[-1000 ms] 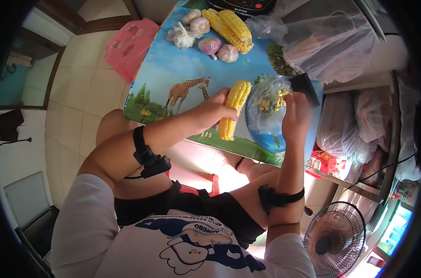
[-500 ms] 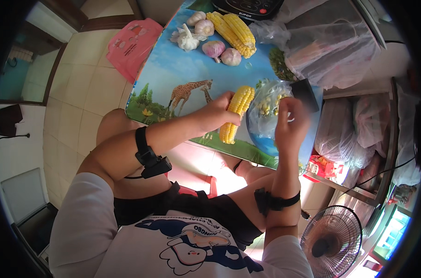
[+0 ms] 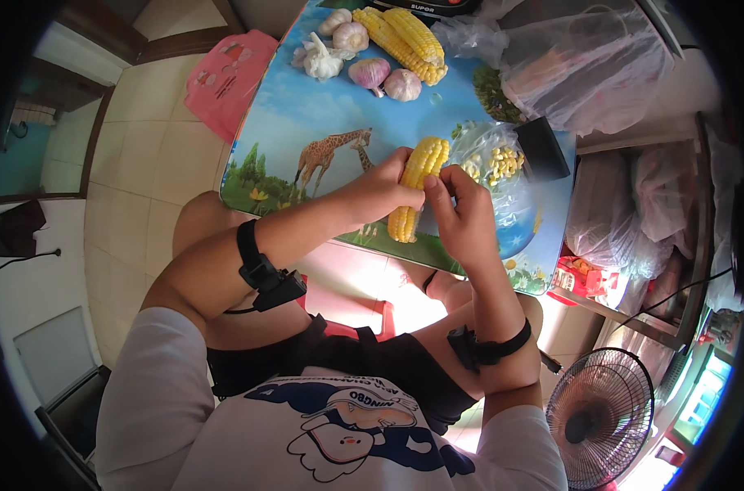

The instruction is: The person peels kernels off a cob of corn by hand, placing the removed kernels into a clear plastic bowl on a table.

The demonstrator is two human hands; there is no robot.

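Observation:
An ear of yellow corn [image 3: 428, 157] is gripped around its middle by my left hand [image 3: 391, 188], tilted over the near edge of the table. My right hand [image 3: 464, 210] touches the ear's right side, its thumb and fingers bent together against the kernels. Whether loose kernels are between those fingers is hidden. Just beyond the right hand lies a clear plastic bag [image 3: 515, 196] with a small heap of loose corn kernels [image 3: 505, 163] on it.
On the picture-printed table [image 3: 282, 123], more corn ears [image 3: 405, 41] lie beside several garlic bulbs [image 3: 321, 59]. A black box-shaped object [image 3: 542, 150] stands right of the kernels. Plastic-wrapped goods [image 3: 585, 65] fill the back right. A fan [image 3: 601, 417] and a pink stool [image 3: 229, 82] flank the table.
My right hand has moved left from over the plastic bag to the corn ear, uncovering the kernel heap. The left hand keeps its hold on the ear. The whole view has shifted slightly.

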